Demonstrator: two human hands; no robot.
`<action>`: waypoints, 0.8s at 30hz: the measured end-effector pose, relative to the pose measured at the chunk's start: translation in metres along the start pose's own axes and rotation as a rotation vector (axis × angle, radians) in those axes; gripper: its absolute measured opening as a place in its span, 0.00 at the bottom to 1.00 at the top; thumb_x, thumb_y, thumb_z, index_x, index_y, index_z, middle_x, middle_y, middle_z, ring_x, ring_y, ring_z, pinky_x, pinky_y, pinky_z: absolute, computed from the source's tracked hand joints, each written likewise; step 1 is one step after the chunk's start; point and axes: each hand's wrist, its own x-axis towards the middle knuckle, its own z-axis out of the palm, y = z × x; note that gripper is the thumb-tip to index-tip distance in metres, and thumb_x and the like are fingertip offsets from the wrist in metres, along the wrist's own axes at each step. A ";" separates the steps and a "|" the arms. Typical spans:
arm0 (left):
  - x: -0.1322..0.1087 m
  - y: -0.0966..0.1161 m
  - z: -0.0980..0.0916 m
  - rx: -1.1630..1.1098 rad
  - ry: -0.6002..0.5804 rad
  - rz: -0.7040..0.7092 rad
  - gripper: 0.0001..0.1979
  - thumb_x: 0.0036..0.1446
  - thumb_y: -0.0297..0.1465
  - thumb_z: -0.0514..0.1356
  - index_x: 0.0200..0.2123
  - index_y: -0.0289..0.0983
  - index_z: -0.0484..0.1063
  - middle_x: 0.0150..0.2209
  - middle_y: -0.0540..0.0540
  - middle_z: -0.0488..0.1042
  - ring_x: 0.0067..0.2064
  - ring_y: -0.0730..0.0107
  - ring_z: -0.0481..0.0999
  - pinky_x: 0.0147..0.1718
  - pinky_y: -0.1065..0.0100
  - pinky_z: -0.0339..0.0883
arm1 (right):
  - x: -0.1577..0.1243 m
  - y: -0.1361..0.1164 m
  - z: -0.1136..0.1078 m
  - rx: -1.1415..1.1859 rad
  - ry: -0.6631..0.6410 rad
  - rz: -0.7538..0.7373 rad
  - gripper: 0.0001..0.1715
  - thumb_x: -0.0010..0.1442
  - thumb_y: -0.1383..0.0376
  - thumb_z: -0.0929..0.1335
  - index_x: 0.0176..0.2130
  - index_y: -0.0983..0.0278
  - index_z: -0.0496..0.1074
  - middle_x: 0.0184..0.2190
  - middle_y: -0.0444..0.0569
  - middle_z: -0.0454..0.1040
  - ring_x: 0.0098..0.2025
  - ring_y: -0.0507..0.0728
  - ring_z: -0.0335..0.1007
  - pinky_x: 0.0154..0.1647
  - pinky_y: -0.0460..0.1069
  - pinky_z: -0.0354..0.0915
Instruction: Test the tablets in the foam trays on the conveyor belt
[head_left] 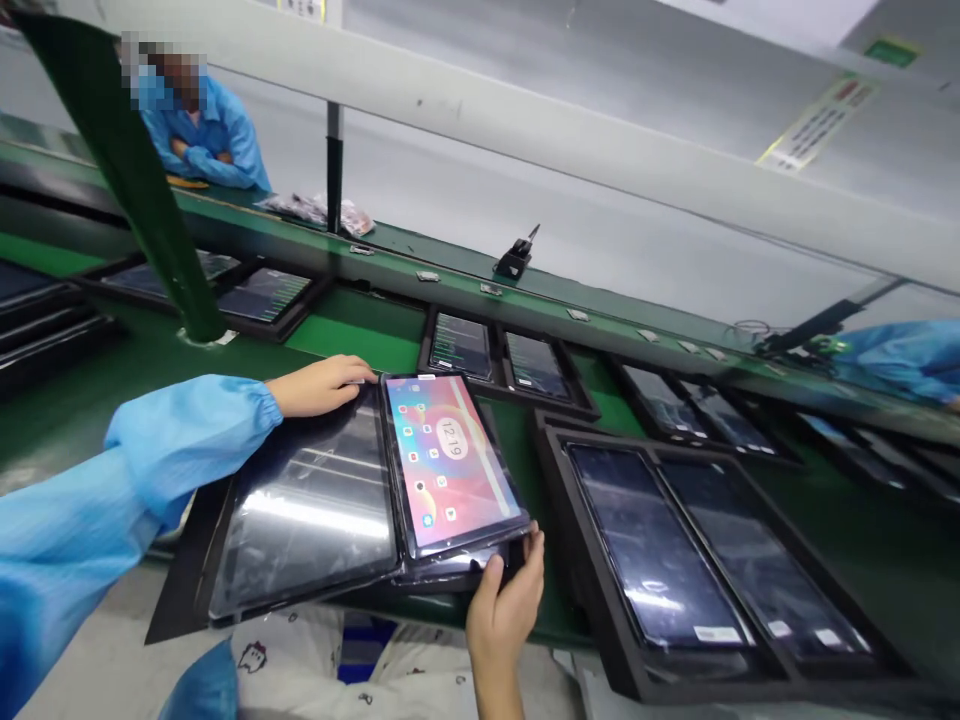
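A tablet (454, 465) with a lit, colourful home screen showing 12:19 lies tilted over a dark tray. My right hand (506, 610) grips its lower right corner, thumb in front and fingers along the side. To its left is a dark-screened tablet (311, 510) with a glossy film that reflects the ceiling lights. My left hand (322, 386) lies over the top edge of this dark tablet, fingers stretched out and the tips at the lit tablet's upper left corner. Under the lit tablet, part of another dark tablet (450, 567) shows; the rest is hidden.
At right stands a black two-slot tray (652, 670) with two dark tablets. Behind, more trays (495, 385) of tablets line the green conveyor (375, 325). A green post (142, 190) rises at left. A person in blue (217, 130) sits across; a blue sleeve (907, 355) shows far right.
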 end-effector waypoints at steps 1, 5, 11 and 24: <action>0.008 -0.004 0.002 -0.004 -0.028 -0.006 0.24 0.60 0.37 0.47 0.53 0.35 0.72 0.55 0.39 0.74 0.57 0.57 0.72 0.62 0.57 0.64 | 0.001 -0.002 -0.001 -0.008 0.003 -0.016 0.39 0.72 0.53 0.57 0.72 0.69 0.47 0.66 0.69 0.63 0.66 0.72 0.61 0.61 0.68 0.59; 0.017 -0.014 0.001 -0.013 -0.097 -0.014 0.24 0.61 0.41 0.48 0.53 0.36 0.70 0.54 0.41 0.74 0.57 0.57 0.72 0.62 0.58 0.64 | 0.003 -0.010 -0.003 -0.041 0.025 -0.090 0.37 0.73 0.55 0.58 0.72 0.68 0.48 0.64 0.68 0.65 0.63 0.70 0.64 0.59 0.65 0.62; 0.014 -0.019 -0.011 -0.039 -0.171 -0.002 0.21 0.62 0.41 0.49 0.51 0.38 0.71 0.54 0.44 0.74 0.57 0.59 0.72 0.63 0.61 0.61 | 0.003 -0.015 -0.004 -0.016 0.041 -0.111 0.33 0.73 0.58 0.59 0.71 0.67 0.51 0.63 0.67 0.66 0.64 0.68 0.65 0.59 0.64 0.63; -0.014 -0.010 -0.013 0.091 -0.151 0.002 0.24 0.67 0.48 0.49 0.59 0.46 0.71 0.62 0.42 0.68 0.62 0.52 0.67 0.66 0.46 0.55 | 0.000 -0.019 -0.005 -0.014 0.026 -0.092 0.32 0.71 0.61 0.60 0.69 0.67 0.52 0.62 0.69 0.66 0.63 0.70 0.66 0.59 0.67 0.63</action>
